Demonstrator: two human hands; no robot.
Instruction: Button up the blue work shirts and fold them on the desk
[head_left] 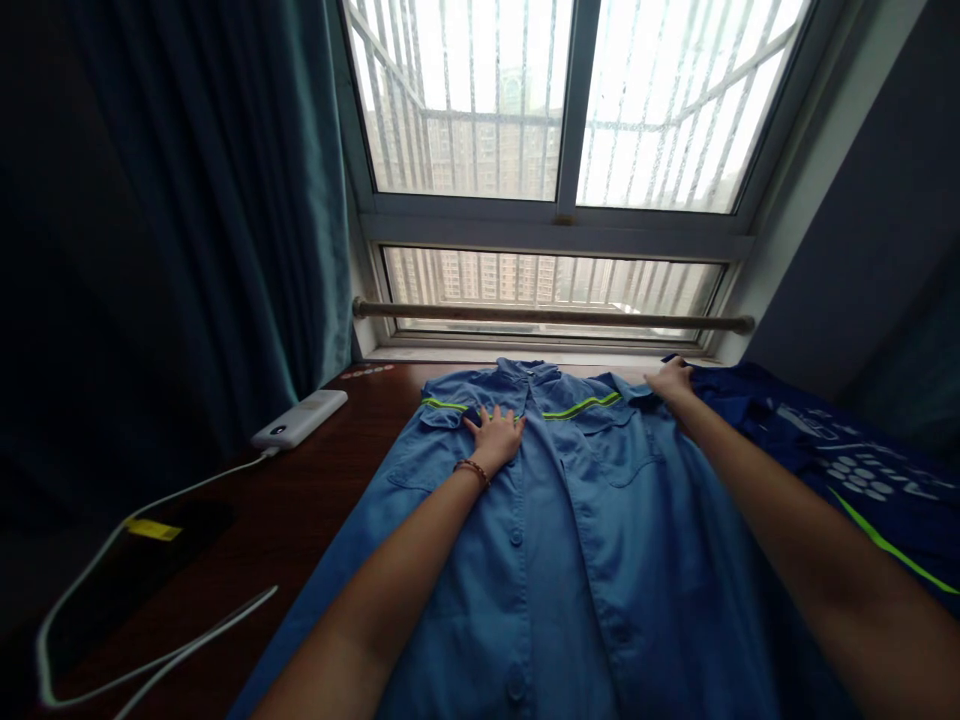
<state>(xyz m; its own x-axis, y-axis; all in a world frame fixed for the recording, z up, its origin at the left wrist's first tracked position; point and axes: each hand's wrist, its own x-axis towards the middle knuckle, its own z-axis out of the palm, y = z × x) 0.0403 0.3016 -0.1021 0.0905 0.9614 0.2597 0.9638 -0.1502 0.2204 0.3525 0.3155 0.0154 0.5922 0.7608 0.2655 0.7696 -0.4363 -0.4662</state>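
Note:
A light blue work jacket with yellow-green reflective stripes lies spread out, collar toward the window, its front partly open down the middle. My left hand rests on the chest near the stripe, fingers spread flat; a bracelet is on that wrist. A small dark blue patch shows beside its fingers, too small to name. At the jacket's right shoulder, my right hand has its fingers curled at the sleeve edge; their grip is partly hidden. Next to this hand lies a dark blue garment with white print and a yellow-green stripe.
A white power bank with a white cable lies on the dark reddish-brown tabletop at left. A yellow label sits on a dark item. Behind are a blue curtain, a horizontal rail and a barred window.

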